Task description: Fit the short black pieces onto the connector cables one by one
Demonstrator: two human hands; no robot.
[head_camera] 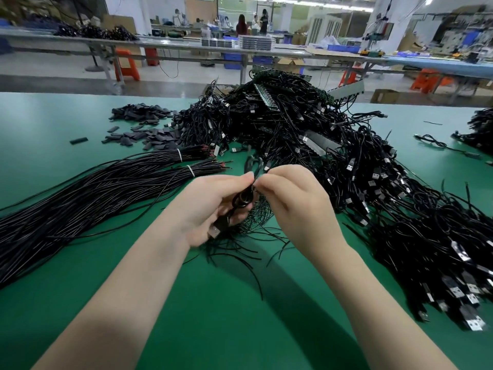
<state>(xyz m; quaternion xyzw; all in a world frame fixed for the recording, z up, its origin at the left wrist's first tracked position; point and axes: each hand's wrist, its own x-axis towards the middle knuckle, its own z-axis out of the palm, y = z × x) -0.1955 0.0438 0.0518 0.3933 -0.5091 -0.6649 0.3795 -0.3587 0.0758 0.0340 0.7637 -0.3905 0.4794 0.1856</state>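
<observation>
Both hands are up over the green mat [80, 124]: our left hand [213, 206] is closed around a coiled connector cable [241, 201], and our right hand [293, 198] pinches its upper end. The short black pieces [149, 134] lie heaped at ten o'clock, the big cable pile [333, 145] at one o'clock.

The tabletop [53, 124] was green. Behind it stood long grey tables [170, 45] with orange stools [127, 64] and blue bins [231, 60] under them. The floor [66, 68] was pale grey. Bright lights [306, 4] shone far back.
</observation>
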